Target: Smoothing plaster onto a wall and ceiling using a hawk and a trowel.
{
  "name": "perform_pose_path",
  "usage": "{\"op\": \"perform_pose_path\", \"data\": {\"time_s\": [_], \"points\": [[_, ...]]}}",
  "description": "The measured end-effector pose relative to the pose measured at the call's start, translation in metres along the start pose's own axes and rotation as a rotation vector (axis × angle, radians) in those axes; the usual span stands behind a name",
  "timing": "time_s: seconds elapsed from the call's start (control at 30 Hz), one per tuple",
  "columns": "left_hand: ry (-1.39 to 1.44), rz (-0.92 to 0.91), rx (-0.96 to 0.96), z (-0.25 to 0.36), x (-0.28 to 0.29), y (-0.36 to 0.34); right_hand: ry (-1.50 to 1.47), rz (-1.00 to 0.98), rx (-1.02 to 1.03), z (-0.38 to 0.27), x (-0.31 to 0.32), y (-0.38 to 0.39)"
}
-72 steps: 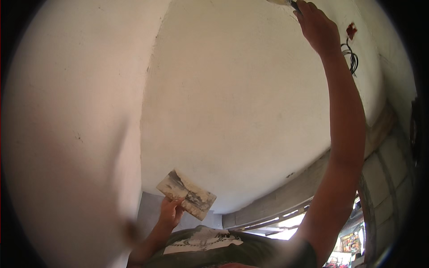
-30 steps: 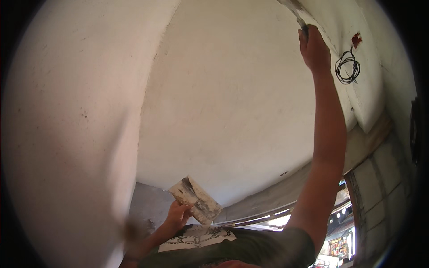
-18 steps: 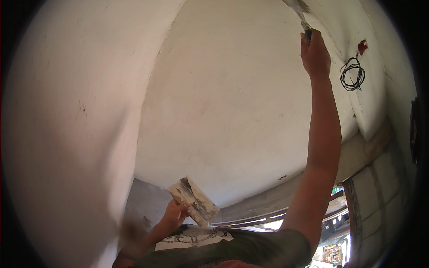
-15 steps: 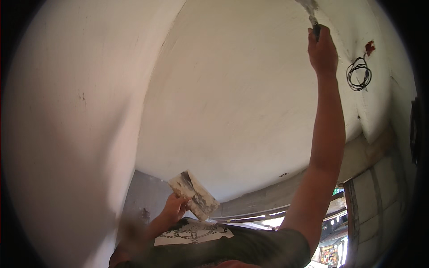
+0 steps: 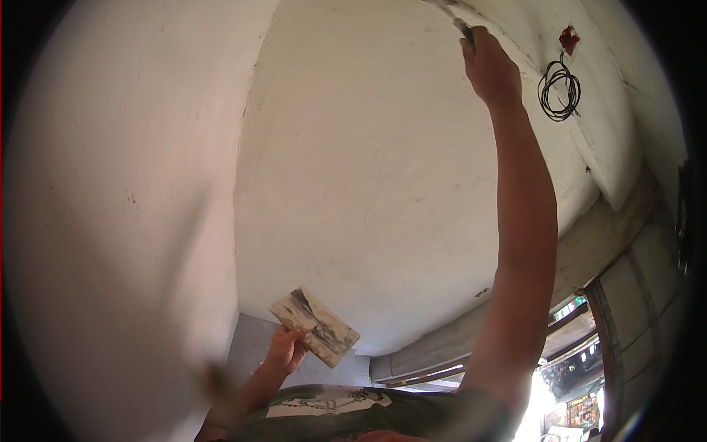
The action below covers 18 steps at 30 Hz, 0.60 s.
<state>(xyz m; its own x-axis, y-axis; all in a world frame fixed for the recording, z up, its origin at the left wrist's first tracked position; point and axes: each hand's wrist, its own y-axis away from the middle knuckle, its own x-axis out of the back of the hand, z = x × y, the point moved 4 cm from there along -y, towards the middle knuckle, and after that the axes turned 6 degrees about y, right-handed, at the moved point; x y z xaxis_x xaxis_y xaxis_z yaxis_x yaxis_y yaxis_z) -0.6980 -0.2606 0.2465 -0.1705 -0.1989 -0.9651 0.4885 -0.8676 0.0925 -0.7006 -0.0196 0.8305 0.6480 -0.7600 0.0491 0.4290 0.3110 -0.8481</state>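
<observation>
My right hand [image 5: 492,68] is raised high with the arm stretched out, its fingers wrapped round the dark handle of a putty knife [image 5: 463,28]. The knife's blade reaches the top edge of the picture, against the pale plastered surface [image 5: 368,162], and is partly cut off there. Low and to the left, my left hand [image 5: 285,349] grips a rectangular board [image 5: 315,326] by its near left edge. Grey and whitish smears of filler cover the board's face. The two hands are far apart.
A coil of black cable [image 5: 560,92] hangs from a red box [image 5: 568,40] at the upper right. A pale wall [image 5: 125,221] rises on the left. A grey beam [image 5: 434,355] runs along the lower edge of the plaster, and a bright opening [image 5: 571,398] shows at the lower right.
My right hand and the putty knife have moved left and slightly up in the picture. The view has shifted, with the cable coil now higher and further left. My left hand still holds the board.
</observation>
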Motion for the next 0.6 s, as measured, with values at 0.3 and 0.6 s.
{"op": "perform_pose_path", "data": {"time_s": [0.3,0.6], "points": [[-0.004,-0.031,-0.11,0.061,-0.031,-0.022,-0.529,-0.295,-0.095,-0.054,0.052,0.102],[-0.02,-0.351,-0.054,0.101,-0.114,-0.028,-0.723,-0.513,0.214,-0.115,0.092,0.304]]}}
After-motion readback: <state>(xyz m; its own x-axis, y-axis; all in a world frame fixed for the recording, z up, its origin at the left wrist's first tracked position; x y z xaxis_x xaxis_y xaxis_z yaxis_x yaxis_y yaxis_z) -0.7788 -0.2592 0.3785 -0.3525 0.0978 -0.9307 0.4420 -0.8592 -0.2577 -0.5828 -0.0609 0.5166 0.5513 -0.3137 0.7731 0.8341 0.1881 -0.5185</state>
